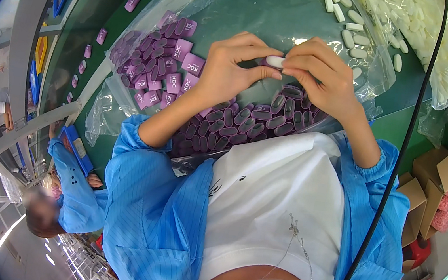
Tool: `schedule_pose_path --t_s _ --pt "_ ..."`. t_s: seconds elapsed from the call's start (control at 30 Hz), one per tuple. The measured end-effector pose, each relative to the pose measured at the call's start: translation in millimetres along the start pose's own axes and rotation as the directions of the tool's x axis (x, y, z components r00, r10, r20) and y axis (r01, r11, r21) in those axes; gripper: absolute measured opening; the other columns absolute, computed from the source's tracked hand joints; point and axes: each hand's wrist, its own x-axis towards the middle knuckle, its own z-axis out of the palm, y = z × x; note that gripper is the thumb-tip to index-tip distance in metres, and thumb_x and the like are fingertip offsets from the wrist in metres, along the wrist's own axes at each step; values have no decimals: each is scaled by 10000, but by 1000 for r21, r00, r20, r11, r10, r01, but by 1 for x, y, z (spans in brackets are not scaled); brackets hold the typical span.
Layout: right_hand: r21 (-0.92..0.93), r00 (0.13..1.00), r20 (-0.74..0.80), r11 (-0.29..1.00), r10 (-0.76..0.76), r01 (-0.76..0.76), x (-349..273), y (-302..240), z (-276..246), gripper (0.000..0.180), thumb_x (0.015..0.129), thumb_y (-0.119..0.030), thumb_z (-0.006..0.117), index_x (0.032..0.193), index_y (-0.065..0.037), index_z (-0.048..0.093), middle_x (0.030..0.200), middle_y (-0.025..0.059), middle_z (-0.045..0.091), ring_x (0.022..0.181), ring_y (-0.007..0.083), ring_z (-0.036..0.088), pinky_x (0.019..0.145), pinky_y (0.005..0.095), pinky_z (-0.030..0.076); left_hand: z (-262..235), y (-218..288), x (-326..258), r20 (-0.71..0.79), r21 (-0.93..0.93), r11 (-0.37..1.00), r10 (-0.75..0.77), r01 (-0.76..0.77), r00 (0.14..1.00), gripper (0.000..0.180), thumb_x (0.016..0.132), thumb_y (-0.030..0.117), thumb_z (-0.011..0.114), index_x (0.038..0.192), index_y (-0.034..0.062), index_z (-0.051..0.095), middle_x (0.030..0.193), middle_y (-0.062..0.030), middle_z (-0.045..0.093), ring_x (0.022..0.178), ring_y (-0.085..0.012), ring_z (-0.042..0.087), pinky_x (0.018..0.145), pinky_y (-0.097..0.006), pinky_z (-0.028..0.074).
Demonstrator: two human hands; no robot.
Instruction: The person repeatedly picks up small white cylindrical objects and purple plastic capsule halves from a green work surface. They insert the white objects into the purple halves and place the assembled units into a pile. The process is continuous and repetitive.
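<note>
In front of my chest, both hands meet over a small purple shell with a white oval insert [274,61] at its opening. The thumb and fingers of my left hand [234,64] pinch the purple shell, which is mostly hidden. My right hand [319,73] has its fingertips closed on the right end of the white insert. Close below them lies a heap of hollow purple oval shells [246,125], openings up. To the left of my left hand, purple pieces with printed faces [182,51] are piled on clear plastic.
Loose white oval inserts [347,39] lie at the upper right, beside a clear bag of them [422,36]. Several purple pieces [101,36] line the far left. A black cable [408,131] hangs at right, near open cardboard boxes [429,186]. A co-worker [75,199] sits at lower left.
</note>
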Motion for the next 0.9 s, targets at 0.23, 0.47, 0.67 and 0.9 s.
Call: schedule_pose_path --t_s 0.23,0.47,0.67,0.9 --pt "-7 996 64 998 -64 65 7 -6 -11 144 827 7 709 964 -16 674 917 100 639 800 278 628 669 357 518 -2 -5 1 39 -150 988 30 -24 999 310 712 107 880 1006 67 791 909 -49 733 816 -154 660 716 -284 518" --pt "-113 974 149 976 -169 186 4 -13 -17 234 778 -4 722 1006 20 676 949 105 637 805 261 629 661 356 530 -5 -1 1 102 -215 976 -12 34 995 289 737 71 856 1017 53 786 932 -65 730 849 -163 658 767 -295 516" --pt "-291 953 72 908 -294 302 4 -6 -7 307 785 -39 742 1082 17 689 937 99 648 790 267 636 669 352 550 -18 7 7 110 -202 977 -52 73 993 285 797 46 804 1079 40 761 1010 -69 721 880 -155 657 819 -295 511" --pt "-733 962 -217 624 163 -271 -1 32 -43 163 811 -128 759 954 -76 702 873 85 667 814 264 640 688 353 531 -148 -120 75 -326 261 959 -22 112 945 351 972 178 665 1303 61 669 1062 -49 699 932 -106 648 863 -253 497"
